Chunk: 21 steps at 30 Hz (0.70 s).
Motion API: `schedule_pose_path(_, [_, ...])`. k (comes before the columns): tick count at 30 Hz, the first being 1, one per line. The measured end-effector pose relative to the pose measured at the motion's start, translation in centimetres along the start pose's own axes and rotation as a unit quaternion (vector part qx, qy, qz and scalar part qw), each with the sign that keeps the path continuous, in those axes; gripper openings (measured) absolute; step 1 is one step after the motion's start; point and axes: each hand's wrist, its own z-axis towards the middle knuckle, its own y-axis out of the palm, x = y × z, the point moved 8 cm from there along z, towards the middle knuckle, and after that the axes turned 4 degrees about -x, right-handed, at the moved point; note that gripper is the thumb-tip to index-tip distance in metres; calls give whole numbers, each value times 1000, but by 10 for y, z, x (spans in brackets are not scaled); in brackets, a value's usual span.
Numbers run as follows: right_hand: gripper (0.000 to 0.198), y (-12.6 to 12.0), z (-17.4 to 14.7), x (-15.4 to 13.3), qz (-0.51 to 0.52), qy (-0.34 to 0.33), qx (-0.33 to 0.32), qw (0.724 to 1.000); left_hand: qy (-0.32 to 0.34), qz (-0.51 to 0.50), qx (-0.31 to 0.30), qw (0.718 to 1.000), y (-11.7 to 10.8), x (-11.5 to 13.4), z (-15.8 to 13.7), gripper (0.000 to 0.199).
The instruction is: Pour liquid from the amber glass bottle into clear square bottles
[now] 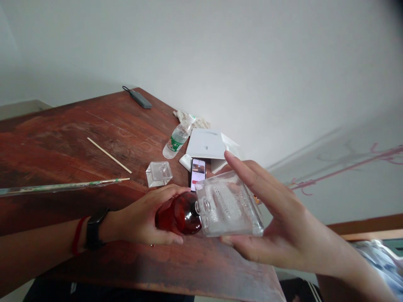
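My left hand [149, 218] is wrapped around a dark red see-through bottle [179, 214], which leans with its narrowing end toward the right. In my right hand [277, 222] is a clear plastic container [231, 205], gripped between the fingers on top and the thumb below. Droplets and a cloudy wet patch show on its walls. Small rounded rims on the container's left side meet the end of the red bottle; whether anything flows between them I cannot tell. Just beyond my left hand stands a small clear square cup [159, 173].
Behind stand a labelled plastic bottle [178, 138], a lit phone [197, 172], a white box [204, 143] and a crumpled cloth [201, 122]. One bare chopstick [109, 155] and a wrapped one [63, 187] lie left on the wooden table [63, 138]. A grey device [140, 100] rests near the far corner.
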Motion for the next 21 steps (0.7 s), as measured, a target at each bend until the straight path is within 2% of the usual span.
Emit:
schedule_pose_path(9, [105, 1, 2, -1, -10, -8, -15, 1000, 8, 7, 23, 1000, 0, 5, -2, 85])
schedule_pose_path(13, [106, 0, 2, 0, -10, -7, -21, 1000, 5, -5, 29, 1000, 0, 6, -2, 83])
schedule_pose_path(18, [110, 1, 2, 0, -12, -2, -26, 1000, 15, -8, 7, 1000, 1, 6, 1, 85])
schedule_pose_path(21, [113, 1, 1, 1, -10, -1, -20, 1000, 20, -5, 28, 999, -1, 7, 0, 83])
